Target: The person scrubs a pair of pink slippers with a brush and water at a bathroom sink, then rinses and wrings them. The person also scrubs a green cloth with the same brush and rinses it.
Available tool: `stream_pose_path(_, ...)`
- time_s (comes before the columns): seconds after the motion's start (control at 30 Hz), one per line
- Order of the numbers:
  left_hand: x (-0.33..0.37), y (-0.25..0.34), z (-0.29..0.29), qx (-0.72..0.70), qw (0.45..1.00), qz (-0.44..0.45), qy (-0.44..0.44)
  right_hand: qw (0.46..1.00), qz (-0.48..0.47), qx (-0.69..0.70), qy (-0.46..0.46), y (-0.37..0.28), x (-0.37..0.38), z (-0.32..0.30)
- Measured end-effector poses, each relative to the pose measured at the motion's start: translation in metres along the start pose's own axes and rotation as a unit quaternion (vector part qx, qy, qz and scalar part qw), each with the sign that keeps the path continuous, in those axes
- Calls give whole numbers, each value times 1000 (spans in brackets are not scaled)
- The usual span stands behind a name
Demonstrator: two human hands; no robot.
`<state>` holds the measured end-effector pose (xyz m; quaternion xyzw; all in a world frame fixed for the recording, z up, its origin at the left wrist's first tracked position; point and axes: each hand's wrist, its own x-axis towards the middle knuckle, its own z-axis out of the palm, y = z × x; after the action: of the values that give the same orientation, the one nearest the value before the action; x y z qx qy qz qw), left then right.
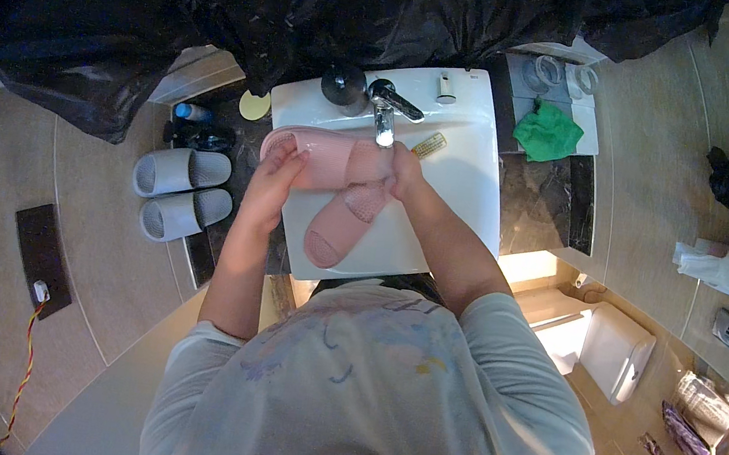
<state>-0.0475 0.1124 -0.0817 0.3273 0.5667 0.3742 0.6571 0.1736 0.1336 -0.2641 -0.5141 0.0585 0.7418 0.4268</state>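
Person at a white washbasin [473, 173], seen from above; 12 o'clock lies away from the body. The held pink slide slipper [328, 156] lies crosswise over the basin, heel toward 9 o'clock and toe toward 3, the toe end just below the chrome faucet [385, 115]. The left hand [275, 177] grips it near the heel, thumb on the strap. The right hand [405, 174] is at the toe end; its fingers are largely hidden, so its grip cannot be told, nor whether it holds the yellowish strip [430, 146] just beside it toward 1 o'clock. The second pink slide slipper [341, 229] rests in the basin, heel toward 7 o'clock, its toe end meeting or passing beneath the held one. A gray slipper pair [183, 194] lies toward 9 o'clock, a green cloth [548, 132] toward 2. The step in hand appears to be washing or rinsing the toe end; water flow is not clearly distinguishable. Continuing would call for a steady left-hand grip while the slipper is turned beneath the spout.
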Motion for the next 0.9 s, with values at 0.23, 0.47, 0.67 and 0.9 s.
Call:
stream_pose_path(0.23, 27, -50, 29, 51, 999, 2, 16, 992, -96, 65, -41, -14, -6, -59)
stream_pose_path(0.47, 39, -76, 69, -87, 985, -148, -2, 968, -247, 8, 51, -59, -82, -89)
stream_pose_path(0.67, 89, -113, 87, -357, 890, -279, 43, 895, -407, -181, 17, -56, -115, -99)
stream_pose_path(0.9, 125, -161, 110, -420, 873, -246, -31, 785, -499, -307, 201, -53, -152, -93)
